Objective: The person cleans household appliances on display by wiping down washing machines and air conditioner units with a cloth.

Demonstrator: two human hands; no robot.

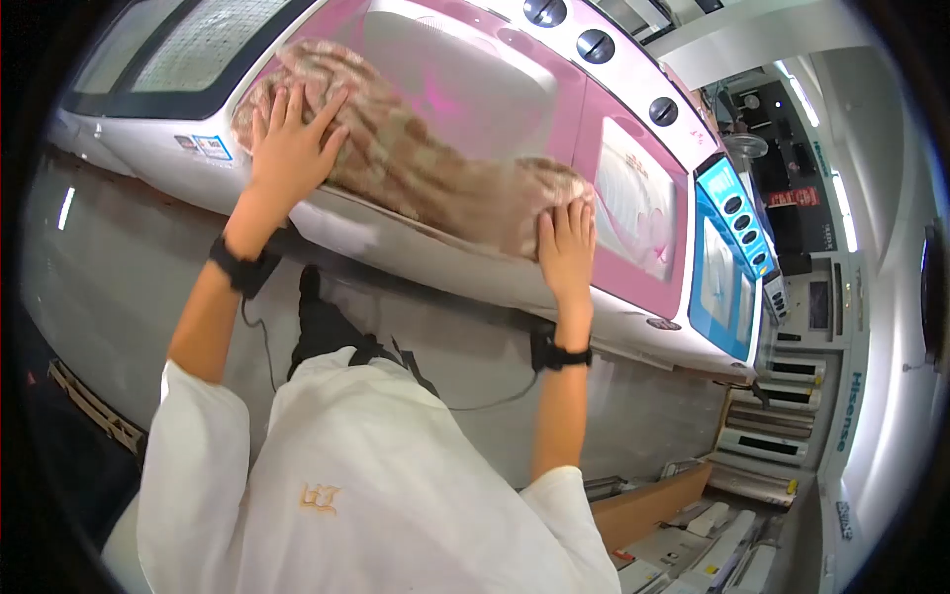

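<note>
Lying lengthwise between the two grips, the brown-and-cream patterned plush cloth rests along the front of a pink-and-white twin-tub washing machine with translucent lids. The left grip is palm down, its fingers extended and spread over the bunched end of the cloth; the right grip is likewise unclosed, its fingers straight and close together on the opposite end. Both touch the fabric; whether either pinches a fold beneath cannot be told. As to progress, the cloth appears drawn out into a long strip reaching from one grip to the other. It is neither flat nor neatly folded: creases and gathers show beneath the left grip and just beside the right, while the middle stretch is partly blurred. How near the handling is to completion cannot be judged. Behind each grip, a black strap with a small box circles the wrist. Beyond the right grip stands a blue-and-white washing machine.
</note>
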